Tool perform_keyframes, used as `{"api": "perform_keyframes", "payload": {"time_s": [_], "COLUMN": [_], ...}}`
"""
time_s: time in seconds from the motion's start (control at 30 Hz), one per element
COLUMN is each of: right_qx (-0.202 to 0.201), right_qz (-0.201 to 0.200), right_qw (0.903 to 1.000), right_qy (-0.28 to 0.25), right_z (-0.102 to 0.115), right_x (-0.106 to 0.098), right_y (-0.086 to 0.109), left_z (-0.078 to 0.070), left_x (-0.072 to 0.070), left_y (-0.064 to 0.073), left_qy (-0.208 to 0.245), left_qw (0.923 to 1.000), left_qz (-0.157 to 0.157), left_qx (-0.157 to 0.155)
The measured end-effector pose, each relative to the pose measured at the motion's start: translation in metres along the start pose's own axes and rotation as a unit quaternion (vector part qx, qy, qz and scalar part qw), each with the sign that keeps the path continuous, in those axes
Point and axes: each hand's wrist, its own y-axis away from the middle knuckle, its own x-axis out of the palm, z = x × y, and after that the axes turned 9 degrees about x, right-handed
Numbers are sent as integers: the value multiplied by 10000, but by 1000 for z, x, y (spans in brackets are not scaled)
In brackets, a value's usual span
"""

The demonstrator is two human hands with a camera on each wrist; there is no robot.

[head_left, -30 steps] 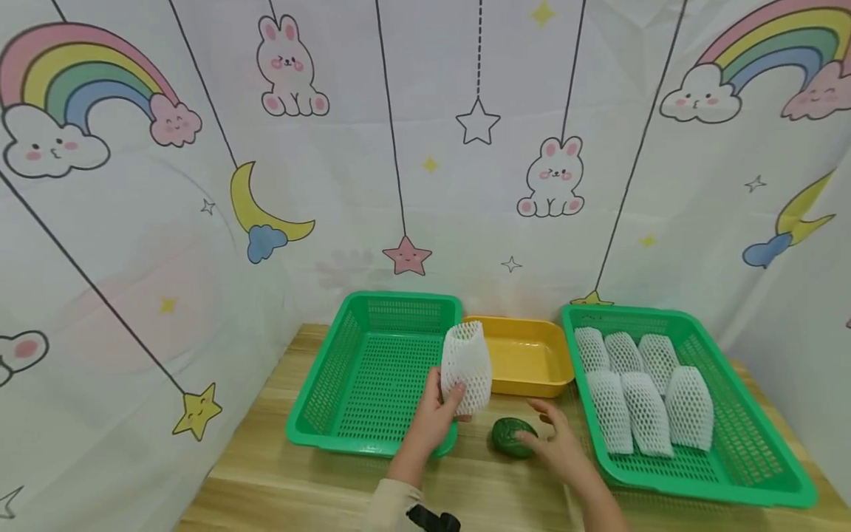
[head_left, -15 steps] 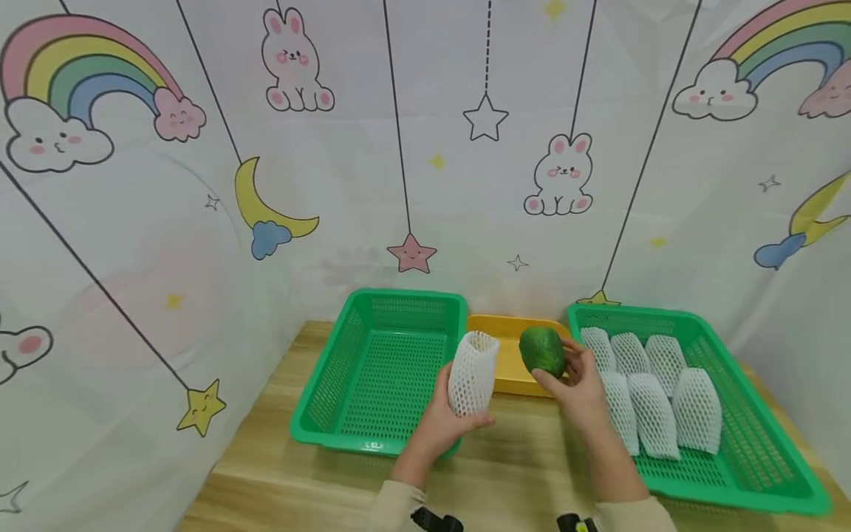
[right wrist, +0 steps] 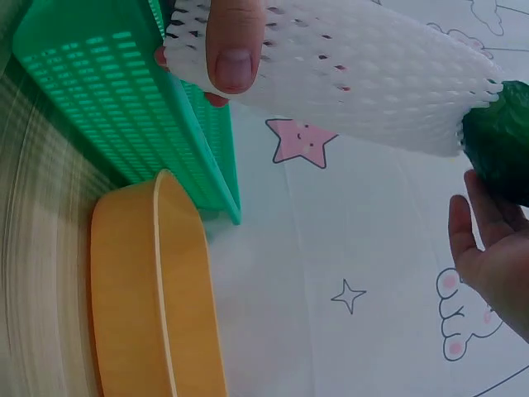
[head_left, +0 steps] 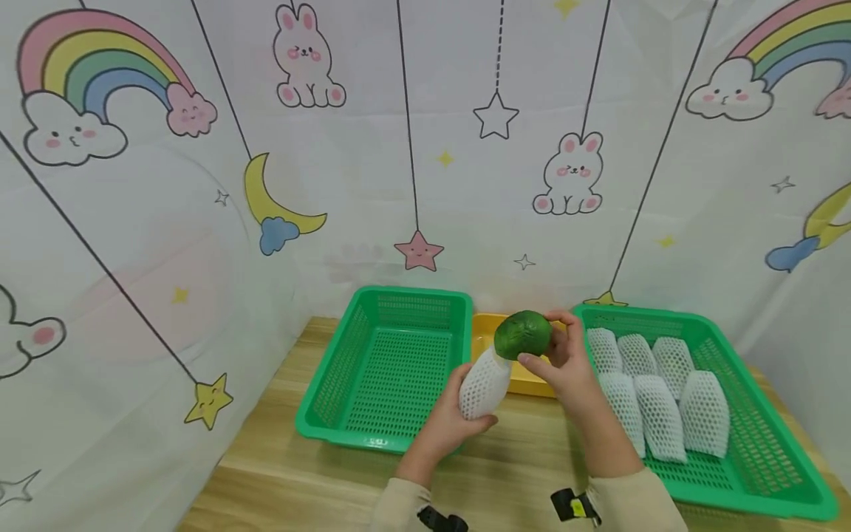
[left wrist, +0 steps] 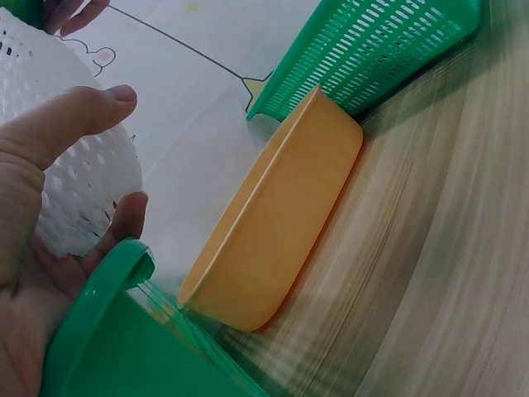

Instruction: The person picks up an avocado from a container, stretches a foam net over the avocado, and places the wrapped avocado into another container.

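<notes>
A white foam net sleeve [head_left: 484,388] is gripped by my left hand [head_left: 447,421], tilted with its mouth up and to the right. My right hand [head_left: 568,362] holds a dark green avocado [head_left: 521,335] between thumb and fingers, right at that mouth. In the right wrist view the avocado [right wrist: 504,145] sits at the end of the foam net sleeve [right wrist: 355,74], most of it outside the net. The left wrist view has the left thumb [left wrist: 83,120] lying across the net's side.
An orange-yellow tray [head_left: 532,384] stands behind the hands. To its left is a bare green basket [head_left: 399,377]; at the right, another green basket [head_left: 764,443] holds several net-wrapped pieces [head_left: 705,414]. All stand on a wooden table [head_left: 505,473] before a printed curtain [head_left: 332,185].
My right hand has picked the avocado up off the table and brought it left to the foam net's mouth. My left hand has tilted the net toward it.
</notes>
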Motion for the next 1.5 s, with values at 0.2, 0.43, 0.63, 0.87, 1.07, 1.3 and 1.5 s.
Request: {"api": "perform_keyframes", "payload": {"time_s": [0.2, 0.43, 0.63, 0.87, 1.07, 1.3, 1.5], "right_qx": [419, 764, 758, 307, 68, 314, 489], "right_qz": [-215, -603, -778, -738, -487, -602, -458], "right_qw": [9987, 9950, 9936, 9887, 9744, 9708, 9571], "right_qy": [-168, 244, 316, 1271, 2193, 2299, 2820], "right_z": [2, 0, -1, -2, -3, -3, -6], "right_x": [4, 0, -6, -4, 2, 11, 12], "right_y": [1, 3, 7, 6, 2, -1, 1], "left_z": [-3, -4, -3, -5, -23, -31, -6], "left_x": [0, 0, 0, 0, -2, -4, -1], "left_y": [0, 0, 0, 0, 1, 2, 0], "left_qy": [-159, -116, -234, -150, -108, -291, -345], "left_qw": [9999, 9998, 9996, 9997, 9999, 9994, 9994], "left_qz": [-9, -132, -178, -169, -82, -28, -47], "left_qx": [-36, -51, -34, -30, -40, -163, -46]}}
